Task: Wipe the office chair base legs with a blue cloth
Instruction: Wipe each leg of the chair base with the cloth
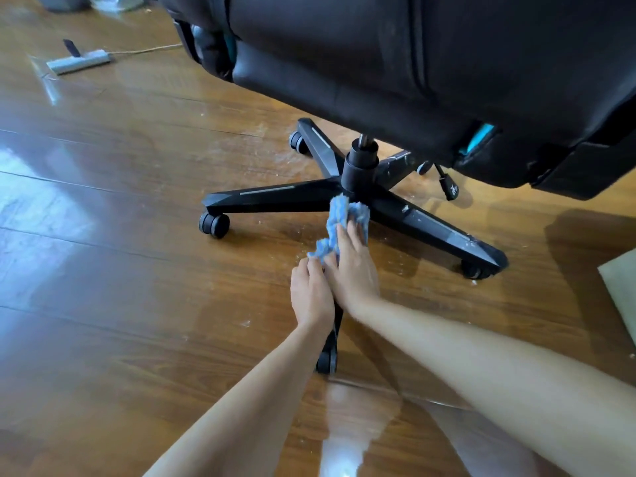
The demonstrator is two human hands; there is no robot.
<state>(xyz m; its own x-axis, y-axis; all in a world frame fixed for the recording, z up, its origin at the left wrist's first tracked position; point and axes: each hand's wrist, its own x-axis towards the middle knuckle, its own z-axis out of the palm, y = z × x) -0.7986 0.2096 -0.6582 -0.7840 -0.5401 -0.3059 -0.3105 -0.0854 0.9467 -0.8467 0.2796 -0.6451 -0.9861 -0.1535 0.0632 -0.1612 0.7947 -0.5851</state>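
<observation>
A black office chair stands on a wooden floor, its star base [275,196] spreading several legs from a central column [359,165]. The blue cloth [339,222] lies on the leg that points toward me, close to the hub. My right hand [352,266] presses flat on the cloth, fingers stretched along that leg. My left hand [311,292] grips the same leg just below and pinches the cloth's lower end. The near leg is mostly hidden under both hands; its caster [327,359] shows below my left wrist. The right leg [444,232] carries white specks.
The black seat [430,63] overhangs the base at the upper right. A grey power strip with a cord [79,62] lies at the far left. A pale mat corner [623,287] sits at the right edge. White crumbs dot the floor around the base.
</observation>
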